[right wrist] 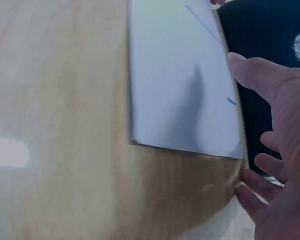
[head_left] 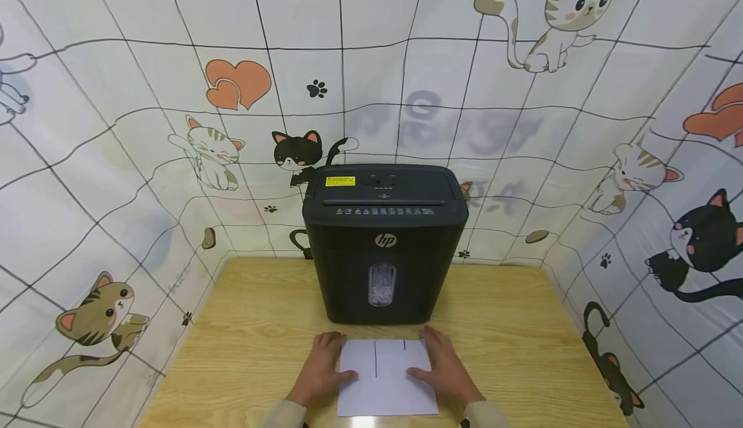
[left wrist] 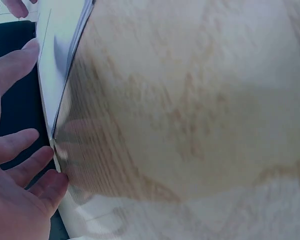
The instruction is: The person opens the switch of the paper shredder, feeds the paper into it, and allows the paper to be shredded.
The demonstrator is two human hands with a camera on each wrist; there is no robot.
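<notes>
A few white paper sheets (head_left: pixel 387 392), with two dark lines drawn on the top one, lie on the wooden table. My left hand (head_left: pixel 320 367) is at their left side, its thumb (left wrist: pixel 16 64) reaching over the top sheet and the other fingers beside the edge. On the opposite side, my right hand (head_left: pixel 447 367) mirrors it, with its thumb (right wrist: pixel 257 72) over the paper and its fingers relaxed along the table. The left wrist view shows the layered edges of the sheets. Just behind the paper stands a black HP paper shredder (head_left: pixel 354 267).
The shredder's top has a feed slot (head_left: pixel 383 203) and a yellow label (head_left: pixel 340 181). Paper shreds show through its front window (head_left: pixel 382 285). A cloth printed with cats (head_left: pixel 371 80) surrounds the wooden table (head_left: pixel 255 325) at the back and sides.
</notes>
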